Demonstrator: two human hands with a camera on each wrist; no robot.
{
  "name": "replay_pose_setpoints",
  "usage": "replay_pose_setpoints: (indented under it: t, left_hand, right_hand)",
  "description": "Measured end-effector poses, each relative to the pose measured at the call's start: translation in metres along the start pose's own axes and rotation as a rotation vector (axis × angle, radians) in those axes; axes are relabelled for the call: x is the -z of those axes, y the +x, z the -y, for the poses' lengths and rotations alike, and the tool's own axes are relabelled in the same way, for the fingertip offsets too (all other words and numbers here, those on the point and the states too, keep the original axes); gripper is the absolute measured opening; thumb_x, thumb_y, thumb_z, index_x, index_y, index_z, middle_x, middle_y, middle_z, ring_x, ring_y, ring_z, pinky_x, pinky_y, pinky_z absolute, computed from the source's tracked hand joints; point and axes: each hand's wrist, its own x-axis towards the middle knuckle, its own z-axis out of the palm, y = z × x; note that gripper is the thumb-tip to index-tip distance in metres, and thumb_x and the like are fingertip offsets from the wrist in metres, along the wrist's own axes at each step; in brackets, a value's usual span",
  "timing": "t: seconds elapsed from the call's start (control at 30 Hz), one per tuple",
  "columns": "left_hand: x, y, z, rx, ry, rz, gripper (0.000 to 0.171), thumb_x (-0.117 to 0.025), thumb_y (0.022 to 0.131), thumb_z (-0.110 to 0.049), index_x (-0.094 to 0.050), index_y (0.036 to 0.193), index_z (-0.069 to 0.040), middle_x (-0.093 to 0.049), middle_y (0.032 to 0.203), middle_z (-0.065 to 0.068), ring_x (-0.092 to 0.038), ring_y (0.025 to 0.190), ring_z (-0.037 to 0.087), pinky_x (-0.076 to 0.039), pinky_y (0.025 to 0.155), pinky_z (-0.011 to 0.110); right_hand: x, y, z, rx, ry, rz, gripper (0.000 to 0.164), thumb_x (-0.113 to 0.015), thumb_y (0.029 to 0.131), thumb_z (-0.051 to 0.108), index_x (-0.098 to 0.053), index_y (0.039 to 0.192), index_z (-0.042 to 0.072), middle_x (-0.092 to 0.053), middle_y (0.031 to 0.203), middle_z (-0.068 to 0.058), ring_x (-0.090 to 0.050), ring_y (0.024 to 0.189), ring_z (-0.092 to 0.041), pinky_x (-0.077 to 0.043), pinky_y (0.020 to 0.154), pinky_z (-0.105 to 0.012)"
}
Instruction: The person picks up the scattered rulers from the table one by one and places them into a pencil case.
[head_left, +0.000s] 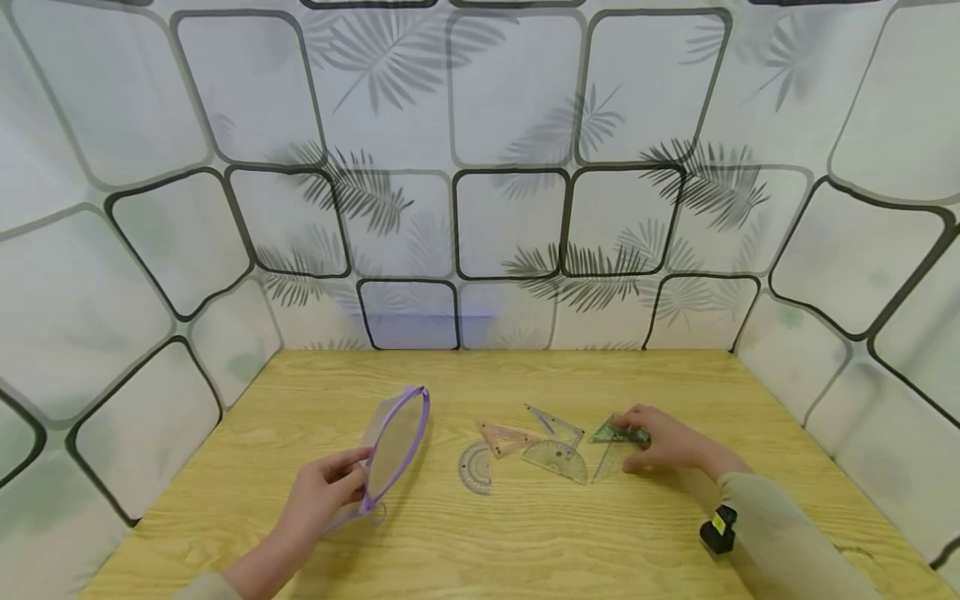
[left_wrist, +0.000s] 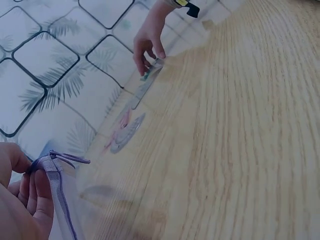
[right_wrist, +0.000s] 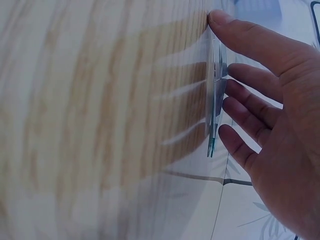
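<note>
My left hand (head_left: 322,496) pinches the edge of a see-through zipper pouch (head_left: 393,450) with purple trim, which stands tilted with its mouth spread. In the left wrist view, the zipper (left_wrist: 62,157) hangs beside the thumb and fingers. At the right, my right hand (head_left: 667,442) reaches over a green set square (head_left: 606,432) and a clear set square (head_left: 609,461) lying overlapped on the table. Seen from the right wrist, the fingertips (right_wrist: 235,135) are spread along the flat set squares, while the thumb tip touches the tabletop at their edge.
Between the hands lie a clear protractor (head_left: 474,468), a second protractor (head_left: 555,458), a pinkish set square (head_left: 504,439) and another clear set square (head_left: 558,427). Patterned cloth walls (head_left: 510,225) enclose the wooden table (head_left: 525,542) at the back and sides.
</note>
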Motion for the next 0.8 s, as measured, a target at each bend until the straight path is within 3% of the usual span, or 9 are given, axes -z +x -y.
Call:
replay_pose_setpoints:
  t: [0.3, 0.57, 0.8]
  left_hand:
    - [-0.006, -0.009, 0.001, 0.004, -0.037, 0.002, 0.042, -0.06, 0.09, 0.0, -0.058, 0.131, 0.009, -0.064, 0.086, 0.004, -0.062, 0.077, 0.009, -0.06, 0.069, 0.022]
    - [-0.01, -0.013, 0.0, -0.012, -0.017, 0.005, 0.04, -0.062, 0.089, 0.001, -0.06, 0.129, 0.009, -0.063, 0.085, 0.005, -0.062, 0.073, 0.007, -0.06, 0.07, 0.023]
    - [-0.012, -0.013, 0.002, -0.026, 0.009, 0.007, 0.039, -0.064, 0.086, 0.004, -0.064, 0.125, 0.008, -0.064, 0.089, 0.007, -0.062, 0.073, 0.007, -0.06, 0.067, 0.023]
  right_hand:
    - [0.0, 0.0, 0.001, -0.013, 0.009, 0.008, 0.067, -0.078, 0.079, 0.047, -0.062, 0.13, 0.005, -0.058, 0.117, -0.011, -0.058, 0.106, -0.029, -0.053, 0.087, -0.047]
    - [0.003, 0.001, 0.004, -0.009, 0.006, 0.01, 0.065, -0.079, 0.079, 0.045, -0.062, 0.129, 0.005, -0.058, 0.114, -0.007, -0.057, 0.102, -0.022, -0.052, 0.085, -0.041]
    - [0.001, 0.001, 0.003, -0.009, 0.027, 0.011, 0.059, -0.079, 0.08, 0.042, -0.063, 0.123, 0.005, -0.06, 0.114, -0.007, -0.06, 0.106, -0.029, -0.053, 0.09, -0.045]
